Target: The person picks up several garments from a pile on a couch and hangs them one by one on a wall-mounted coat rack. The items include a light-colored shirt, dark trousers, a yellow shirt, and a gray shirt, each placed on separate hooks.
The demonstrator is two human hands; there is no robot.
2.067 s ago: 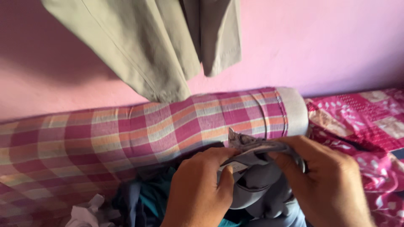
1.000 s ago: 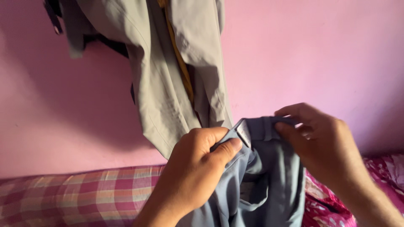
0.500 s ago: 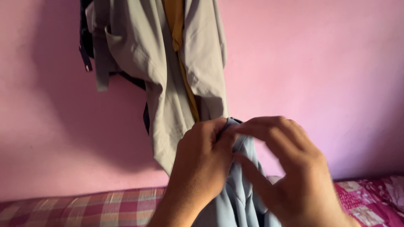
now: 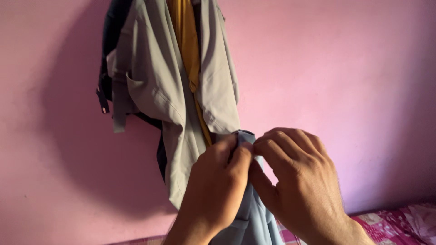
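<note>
Both hands are raised in front of a pink wall (image 4: 345,81), pinching the top edge of a blue-grey garment (image 4: 254,218) between them. The left hand (image 4: 218,190) has its fingers curled shut, thumb pressed against the forefinger with the cloth's upper corner caught there. The right hand (image 4: 299,181) meets it knuckle to knuckle, its fingers (image 4: 284,140) bent over and closed on the same edge just beside the left thumb. The grip is narrow and high, so the weight of the cloth hangs straight down between the wrists, out of the bottom of the view; held like this the fabric falls free of folds. Just behind the hands, touching or nearly touching the blue cloth, a beige garment (image 4: 181,90) hangs on the wall, with a mustard-yellow piece (image 4: 187,50) down its middle and a dark item (image 4: 111,54) behind its left shoulder; what they hang from is out of view. At the lower right corner a strip of bed (image 4: 404,222) shows, covered in pink patterned cloth, well below the hands.
</note>
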